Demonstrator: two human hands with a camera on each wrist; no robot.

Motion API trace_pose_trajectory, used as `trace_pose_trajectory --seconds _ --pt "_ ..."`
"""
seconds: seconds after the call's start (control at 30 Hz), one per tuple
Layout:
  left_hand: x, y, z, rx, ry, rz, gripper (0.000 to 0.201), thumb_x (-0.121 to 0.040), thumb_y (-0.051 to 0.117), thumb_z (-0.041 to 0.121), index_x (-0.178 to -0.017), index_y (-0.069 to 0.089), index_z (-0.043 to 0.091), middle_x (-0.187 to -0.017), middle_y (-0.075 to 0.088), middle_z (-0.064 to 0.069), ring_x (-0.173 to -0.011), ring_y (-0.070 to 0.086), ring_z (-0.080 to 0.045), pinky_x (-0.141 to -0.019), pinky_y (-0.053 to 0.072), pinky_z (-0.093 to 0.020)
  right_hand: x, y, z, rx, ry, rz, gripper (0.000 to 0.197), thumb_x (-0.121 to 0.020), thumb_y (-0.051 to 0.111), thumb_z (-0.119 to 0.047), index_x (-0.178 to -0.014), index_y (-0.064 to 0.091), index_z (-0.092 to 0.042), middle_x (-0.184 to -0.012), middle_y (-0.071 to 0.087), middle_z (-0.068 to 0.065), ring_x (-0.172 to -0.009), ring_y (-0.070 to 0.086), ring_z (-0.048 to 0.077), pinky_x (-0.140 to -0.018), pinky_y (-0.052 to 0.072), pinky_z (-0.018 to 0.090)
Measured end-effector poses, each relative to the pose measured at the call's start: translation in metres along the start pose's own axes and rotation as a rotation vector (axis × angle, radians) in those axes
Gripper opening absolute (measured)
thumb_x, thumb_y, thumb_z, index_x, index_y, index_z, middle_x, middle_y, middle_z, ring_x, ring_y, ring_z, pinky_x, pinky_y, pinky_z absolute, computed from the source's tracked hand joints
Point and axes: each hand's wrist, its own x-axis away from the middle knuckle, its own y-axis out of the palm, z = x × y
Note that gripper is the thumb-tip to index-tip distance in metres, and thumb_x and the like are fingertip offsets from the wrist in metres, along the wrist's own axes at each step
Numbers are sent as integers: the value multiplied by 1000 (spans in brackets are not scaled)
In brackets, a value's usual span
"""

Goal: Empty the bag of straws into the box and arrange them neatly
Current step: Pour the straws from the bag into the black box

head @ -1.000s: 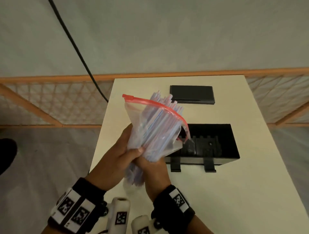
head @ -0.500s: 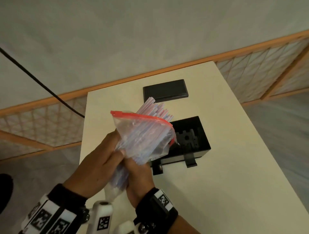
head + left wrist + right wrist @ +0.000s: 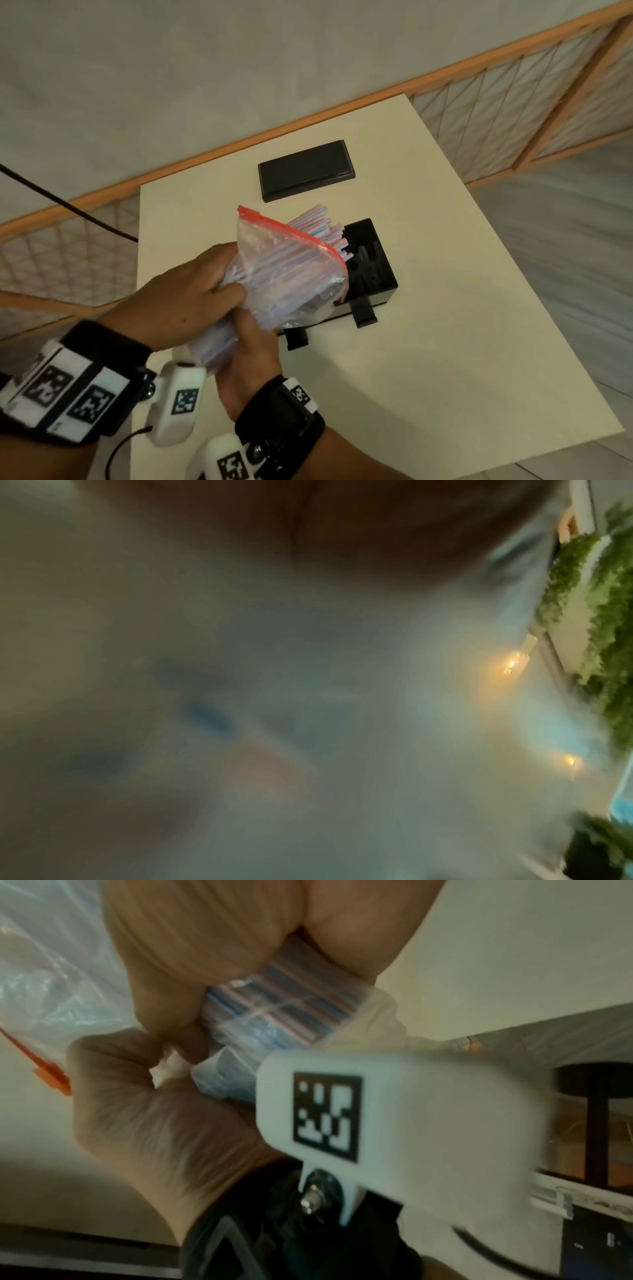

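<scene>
A clear zip bag (image 3: 284, 270) with a red seal strip is full of striped straws (image 3: 317, 224), whose tips stick out of its open mouth toward the black box (image 3: 371, 263). My left hand (image 3: 191, 291) grips the bag's lower half from the left. My right hand (image 3: 250, 353) grips its bottom end from below. In the right wrist view both hands wrap the straws (image 3: 291, 1001) through the plastic, with the red strip (image 3: 51, 1077) at the left. The bag is tilted, mouth over the box's left part. The left wrist view is a blur.
The box's black lid (image 3: 305, 169) lies flat at the table's far side. The white table (image 3: 428, 359) has bare surface to the right and front of the box. An orange lattice fence (image 3: 513, 109) and a black cable (image 3: 68, 209) lie beyond the table.
The bag has tipped further over to the right, its mouth now lower and over the box, with more straw tips poking out. The head view has swung left.
</scene>
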Motion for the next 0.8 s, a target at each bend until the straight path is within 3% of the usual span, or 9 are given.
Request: trace_pose_trajectory --seconds 0.13,0.27,0.33,0.4,0.47,0.53,0.6,0.7,0.8 --pt "-18 -11 8 -51 21 -54 41 -74 38 62 -106 51 41 -104 61 18 -94 62 -6 -85 52 -39 -4 6 -1 -79 28 3 48 -69 86 -29 -114 78 -16 -117 73 16 -107 68 30 -103 50 50" --pt "-27 -19 16 -91 51 -130 23 -81 43 53 -103 50 49 -98 63 24 -89 64 -4 -80 53 -32 -8 6 -3 -101 -23 25 58 -69 86 -24 -124 72 -11 -123 72 17 -110 68 31 -106 47 54" --pt "-32 -20 19 -111 43 -159 34 -78 41 60 -108 52 48 -102 67 18 -91 66 -10 -83 56 -40 -12 3 -2 -111 -24 23 60 -69 86 -23 -126 71 -10 -123 72 17 -114 67 34 -108 45 56" --pt "-41 -17 22 -136 33 -184 39 -78 42 61 -103 56 35 -97 70 4 -90 66 -25 -84 56 -47 -17 1 -2 -129 5 14 64 -71 89 -23 -130 69 -10 -127 69 19 -127 59 43 -114 40 62" --pt "-50 -15 28 -133 1 -172 13 -96 51 40 -87 53 31 -80 65 6 -77 59 -21 -71 48 -36 -22 1 -1 -148 47 -1 73 -67 94 -27 -132 67 -9 -136 64 22 -134 51 47 -114 35 66" --pt "-57 -13 34 -168 -20 -188 24 -102 51 25 -79 47 30 -73 58 6 -70 51 -15 -65 40 -30 -25 1 -1 -172 110 -16 83 -61 98 -33 -133 66 -9 -140 60 27 -135 51 47 -113 35 68" --pt "-58 -14 43 -205 -53 -224 22 -95 48 43 -86 51 24 -82 59 2 -75 55 -19 -71 45 -35 -27 2 -2 -189 189 -64 93 -59 98 -42 -138 61 -9 -145 54 30 -138 46 49 -114 32 70" --pt "-70 -12 48 -318 -59 -272 60 -69 32 70 -93 53 20 -92 61 -4 -82 59 -26 -84 51 -50 -28 -1 -6 -254 273 -118 99 -60 94 -52 -141 59 -8 -146 55 27 -140 47 45 -118 32 63" --pt "-78 -6 61 -424 -52 -299 46 -69 32 70 -83 47 29 -84 58 3 -73 55 -16 -75 48 -40 -28 -8 -13 -337 276 -184 86 -65 87 -56 -132 68 -6 -138 63 21 -129 58 36 -118 37 50"
